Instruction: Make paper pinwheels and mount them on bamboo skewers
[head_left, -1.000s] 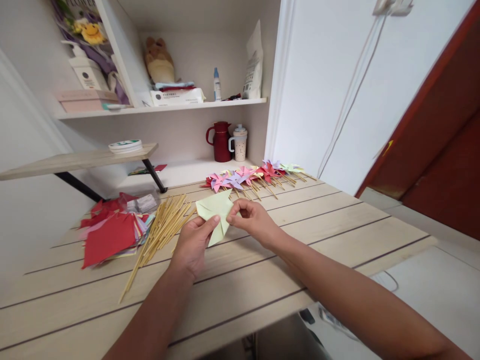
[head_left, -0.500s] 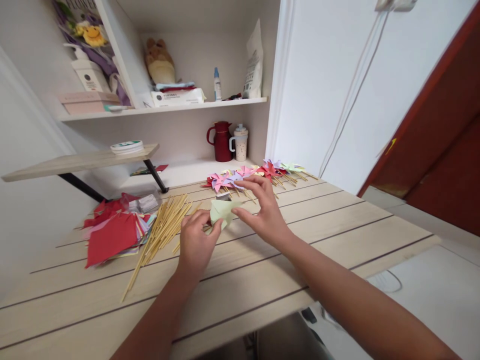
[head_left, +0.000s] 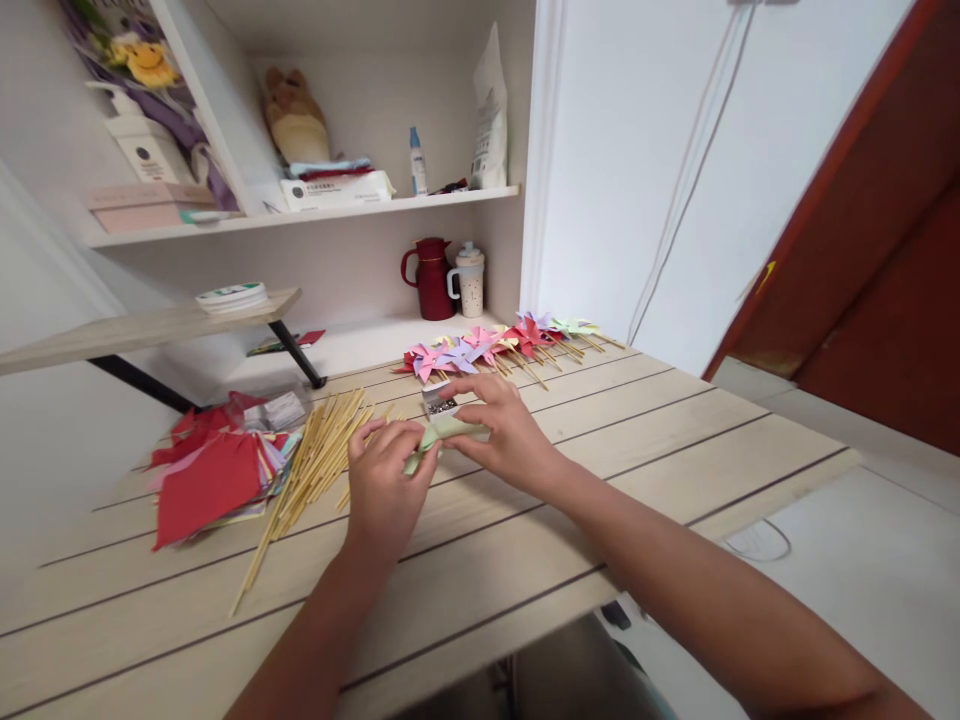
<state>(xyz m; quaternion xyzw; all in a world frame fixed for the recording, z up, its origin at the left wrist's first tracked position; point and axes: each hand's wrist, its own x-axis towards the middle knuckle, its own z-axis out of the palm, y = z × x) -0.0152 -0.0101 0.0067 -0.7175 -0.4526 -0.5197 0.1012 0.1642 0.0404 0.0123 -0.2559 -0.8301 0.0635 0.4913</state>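
A folded piece of pale green paper (head_left: 444,432) lies low over the wooden table (head_left: 675,440), pinched between both hands. My left hand (head_left: 384,482) grips its left end with thumb and fingers. My right hand (head_left: 504,432) presses down on its right part, fingers spread over it. A small dark-and-white object (head_left: 438,403) sits just behind the paper. To the left lies a bundle of thin wooden sticks (head_left: 315,460).
A heap of red and mixed coloured paper squares (head_left: 214,468) lies at the left. A row of finished paper pinwheels on sticks (head_left: 495,345) runs along the table's back. Behind stand a dark red jug (head_left: 431,280) and a white cup (head_left: 470,284). Shelves above hold boxes and bottles.
The green paper went from a wide sheet held up to a small folded piece pressed near the table. My right hand moved over the top of it. The view shifted slightly.
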